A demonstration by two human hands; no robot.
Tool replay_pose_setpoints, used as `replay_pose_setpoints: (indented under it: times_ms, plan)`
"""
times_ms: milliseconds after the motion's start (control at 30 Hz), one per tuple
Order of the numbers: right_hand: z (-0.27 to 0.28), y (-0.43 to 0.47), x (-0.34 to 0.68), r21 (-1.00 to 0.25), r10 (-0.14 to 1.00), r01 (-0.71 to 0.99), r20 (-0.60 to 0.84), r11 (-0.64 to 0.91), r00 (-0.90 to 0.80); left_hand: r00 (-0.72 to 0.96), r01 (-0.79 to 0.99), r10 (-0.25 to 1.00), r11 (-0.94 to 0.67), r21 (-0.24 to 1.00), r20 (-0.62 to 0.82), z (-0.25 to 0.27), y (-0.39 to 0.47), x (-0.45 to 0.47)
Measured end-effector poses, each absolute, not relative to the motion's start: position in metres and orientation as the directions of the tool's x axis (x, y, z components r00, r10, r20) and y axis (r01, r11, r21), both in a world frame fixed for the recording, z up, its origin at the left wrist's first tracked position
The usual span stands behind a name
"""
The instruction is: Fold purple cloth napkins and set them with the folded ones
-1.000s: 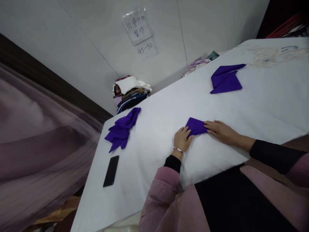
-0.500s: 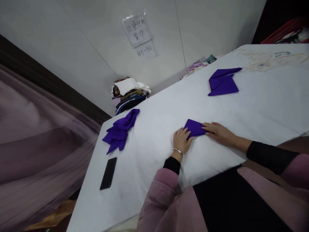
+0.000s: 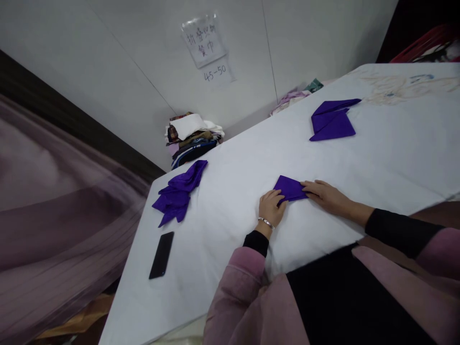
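Observation:
A purple napkin [image 3: 288, 188], folded into a small pointed shape, lies on the white tablecloth in front of me. The fingers and thumb of my left hand [image 3: 272, 207] close on its left corner; a silver bracelet circles that wrist. At the opposite corner, my right hand [image 3: 325, 196] pinches the cloth with its fingers pressed together. Part of each corner is hidden under the fingers. Farther off to the right rests a second folded purple napkin [image 3: 334, 120], with an angular shape. A bunched, layered purple napkin [image 3: 179, 191] is at the left, apart from both hands.
A black phone [image 3: 161, 255] lies near the table's left side. Behind the table edge, against the wall, are a stack of folded cloths [image 3: 194, 139] and a smaller cloth pile [image 3: 293, 99]. A handwritten sign [image 3: 204, 43] is on the wall. Sheer mauve fabric [image 3: 64, 215] hangs at left.
Both hands keep their places on the napkin, and its shape looks the same. Only the camera view has shifted slightly.

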State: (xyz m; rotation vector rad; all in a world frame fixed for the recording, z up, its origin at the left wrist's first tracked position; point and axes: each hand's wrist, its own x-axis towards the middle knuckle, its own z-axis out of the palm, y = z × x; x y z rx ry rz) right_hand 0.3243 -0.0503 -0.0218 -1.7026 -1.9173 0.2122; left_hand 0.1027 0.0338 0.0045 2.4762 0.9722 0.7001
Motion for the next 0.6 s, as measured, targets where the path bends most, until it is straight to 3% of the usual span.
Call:
replay_pose_setpoints:
  times_ms: [167, 367, 600]
  plan:
    - [-0.016, -0.051, 0.322, -0.503, 0.959, 0.847, 0.281, 0.172, -0.027, 0.645, 0.511, 0.700, -0.693, 0.508, 0.306, 0.002, 0.034, 0.103]
    - [-0.017, -0.054, 0.324, -0.481, 0.952, 0.846, 0.293, 0.230, -0.092, 0.669, 0.553, 0.690, -0.710, 0.436, 0.276, 0.007, 0.032, 0.101]
    - [-0.011, -0.053, 0.325, -0.540, 0.958, 0.816, 0.282, 0.206, -0.055, 0.730, 0.517, 0.614, -0.783, 0.345, 0.299, 0.011, 0.031, 0.113]
